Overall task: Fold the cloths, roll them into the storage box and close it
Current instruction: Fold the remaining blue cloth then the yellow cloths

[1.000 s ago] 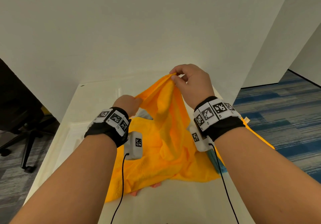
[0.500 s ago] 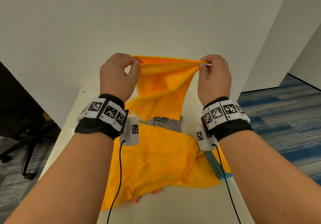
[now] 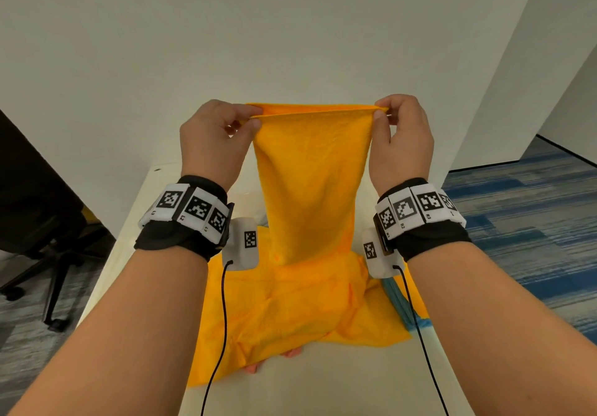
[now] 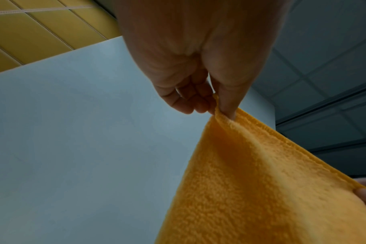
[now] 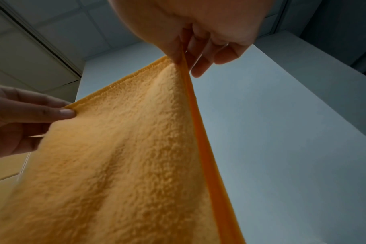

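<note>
An orange cloth (image 3: 310, 183) hangs in the air above the table, its top edge stretched level between my hands. My left hand (image 3: 248, 121) pinches the top left corner between thumb and fingers, and my right hand (image 3: 379, 115) pinches the top right corner. The wrist views show the same pinches on the orange cloth (image 4: 261, 173) (image 5: 119, 156), with my left hand (image 4: 221, 112) and right hand (image 5: 183, 61) at its corners. Beneath lies a second orange cloth (image 3: 290, 312) spread on the table, with a blue cloth (image 3: 400, 302) and a pink one (image 3: 290, 354) peeking from under it. No storage box is in view.
The white table (image 3: 323, 389) runs away from me to a white wall (image 3: 290, 44). A black office chair (image 3: 38, 221) stands on the floor at the left. Blue striped carpet (image 3: 523, 238) lies to the right.
My hands rose and drew apart, stretching the orange cloth's top edge from a bunched hold low over the table into a taut line. The cloth now hangs longer and flatter.
</note>
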Action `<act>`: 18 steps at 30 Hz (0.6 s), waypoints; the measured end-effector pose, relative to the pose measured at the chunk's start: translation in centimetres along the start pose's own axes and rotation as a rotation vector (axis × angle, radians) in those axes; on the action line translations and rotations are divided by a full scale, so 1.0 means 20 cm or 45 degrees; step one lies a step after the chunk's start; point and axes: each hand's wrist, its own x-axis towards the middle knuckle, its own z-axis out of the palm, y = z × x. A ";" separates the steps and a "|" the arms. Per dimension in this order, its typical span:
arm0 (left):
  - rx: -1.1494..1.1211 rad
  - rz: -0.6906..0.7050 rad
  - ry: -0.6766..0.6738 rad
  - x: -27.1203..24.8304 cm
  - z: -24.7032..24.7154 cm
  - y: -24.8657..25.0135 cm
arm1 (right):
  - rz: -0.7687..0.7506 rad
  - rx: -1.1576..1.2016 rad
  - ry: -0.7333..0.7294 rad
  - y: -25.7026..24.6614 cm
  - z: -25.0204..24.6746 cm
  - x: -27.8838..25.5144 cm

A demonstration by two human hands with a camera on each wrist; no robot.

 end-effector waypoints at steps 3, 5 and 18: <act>-0.017 -0.088 0.010 0.00 -0.01 0.00 | -0.025 0.055 0.000 -0.01 0.00 -0.01; -0.018 -0.167 -0.005 0.00 -0.01 -0.01 | -0.040 0.086 -0.056 -0.01 0.01 -0.02; 0.011 -0.147 -0.772 -0.07 0.02 0.01 | -0.192 0.153 -0.658 -0.12 0.10 -0.13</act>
